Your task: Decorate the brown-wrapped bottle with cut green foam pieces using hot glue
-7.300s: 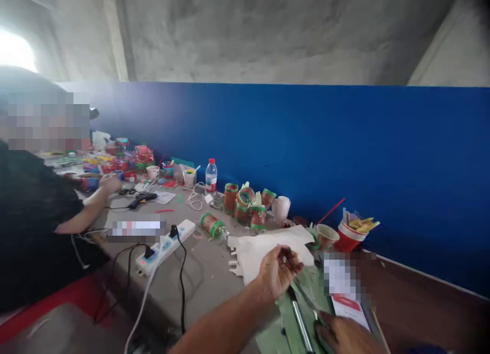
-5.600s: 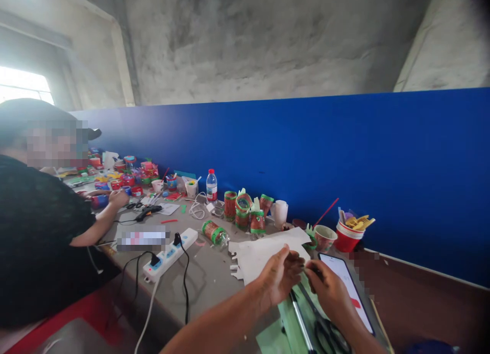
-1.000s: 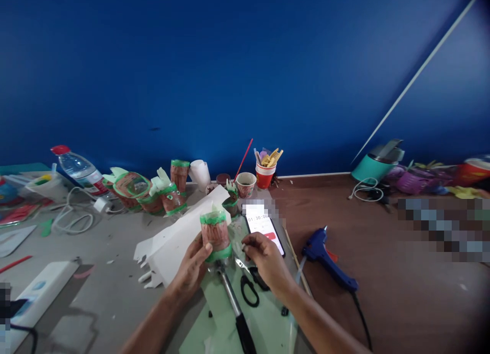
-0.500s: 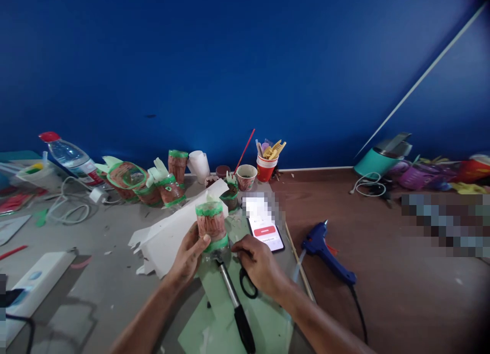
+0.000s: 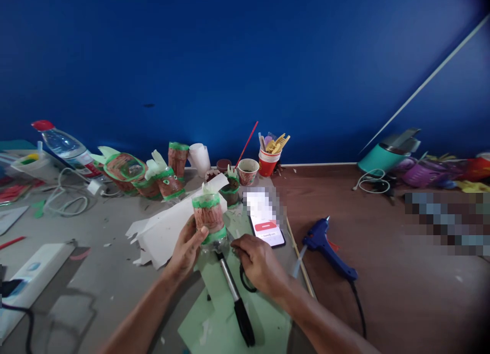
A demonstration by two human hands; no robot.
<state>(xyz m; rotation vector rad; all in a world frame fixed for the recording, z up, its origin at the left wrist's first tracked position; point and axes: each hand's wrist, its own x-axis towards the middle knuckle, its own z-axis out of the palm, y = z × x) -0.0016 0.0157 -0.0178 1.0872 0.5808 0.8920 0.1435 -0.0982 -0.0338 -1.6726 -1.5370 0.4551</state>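
My left hand [image 5: 188, 249] is wrapped round the side of a small plastic-bottle cup [image 5: 209, 216], painted brown with green bands and clear at its base. The cup is held up a little tilted. Just right of its base, my right hand [image 5: 258, 262] is closed, thumb and fingertips pressed together; anything in them is too small to make out. Beneath that hand shows the black handle loop of scissors [image 5: 242, 280]. A silver pen-like tool with a black end [image 5: 241, 313] lies below the cup on pale green paper [image 5: 214, 323].
Torn white paper [image 5: 164, 234] lies behind my left hand. Painted cups [image 5: 171, 184] stand along the back, near a paint cup [image 5: 248, 173] and red cups with plastic cutlery [image 5: 268, 162]. A phone [image 5: 264, 226] and blue glue gun [image 5: 325, 242] lie to the right.
The view has shifted slightly, so most things sit a little higher. My left hand keeps hold of the cup. My right hand stays closed near its base, covering more of the scissors' handle.
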